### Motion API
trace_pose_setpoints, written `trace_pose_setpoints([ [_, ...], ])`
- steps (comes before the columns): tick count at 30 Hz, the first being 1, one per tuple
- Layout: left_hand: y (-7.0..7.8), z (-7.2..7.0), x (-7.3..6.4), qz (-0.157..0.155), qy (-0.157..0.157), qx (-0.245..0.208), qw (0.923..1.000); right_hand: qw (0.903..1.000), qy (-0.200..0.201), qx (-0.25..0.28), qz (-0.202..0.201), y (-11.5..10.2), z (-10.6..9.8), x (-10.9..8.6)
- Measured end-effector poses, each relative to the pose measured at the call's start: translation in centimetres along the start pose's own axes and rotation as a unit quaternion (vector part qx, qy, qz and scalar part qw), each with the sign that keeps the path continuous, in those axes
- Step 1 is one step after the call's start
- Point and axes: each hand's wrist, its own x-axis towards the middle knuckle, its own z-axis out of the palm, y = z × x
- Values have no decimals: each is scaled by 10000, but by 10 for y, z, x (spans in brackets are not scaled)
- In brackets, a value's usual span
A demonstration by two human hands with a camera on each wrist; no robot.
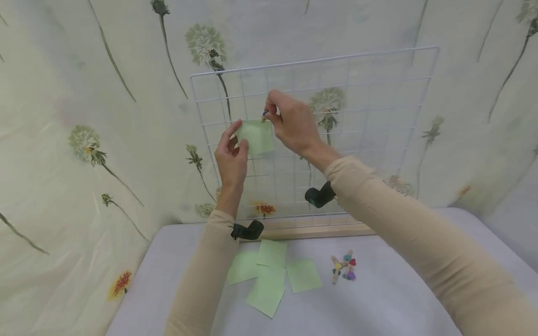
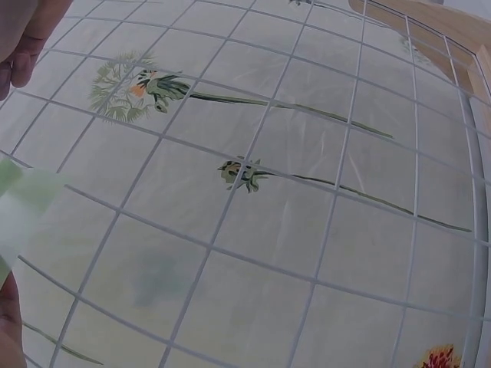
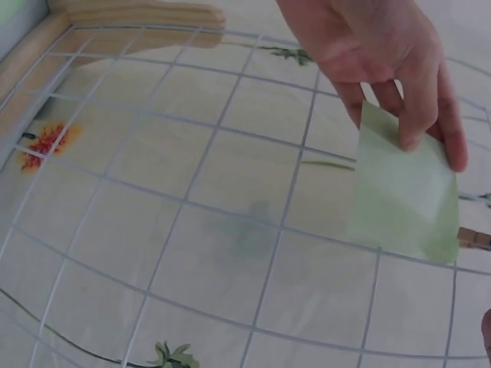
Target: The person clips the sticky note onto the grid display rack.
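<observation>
Up at the white wire grid [image 1: 315, 61], my left hand [image 1: 232, 158] grips a pale green paper square [image 1: 258, 137] by its left side, thumb in front and fingers behind. The square lies close to the wires in the right wrist view. My right hand [image 1: 294, 123] pinches a small wooden clothespin [image 1: 264, 116] with a blue ornament at the paper's upper right edge. In the right wrist view the wooden clothespin [image 3: 474, 238] shows at the edge of the paper, with the hand on it mostly out of frame.
The grid stands upright on a wooden base [image 1: 319, 230] at the back of a white-covered table [image 1: 378, 289]. Several green paper squares [image 1: 269, 284] overlap at the front. Right of them lies a small pile of clothespins [image 1: 344, 267] with coloured ornaments. A flower-printed curtain [image 1: 138, 56] hangs behind.
</observation>
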Motion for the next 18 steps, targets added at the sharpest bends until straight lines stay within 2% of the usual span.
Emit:
trace_pose_setpoints([
  [7,0,0,1,-83,33,28,10000,9999,41,-61,-108,2,2,0],
  [18,1,0,2,-93,19,98,9999,9999,-96,-135,-47,4,4,3],
])
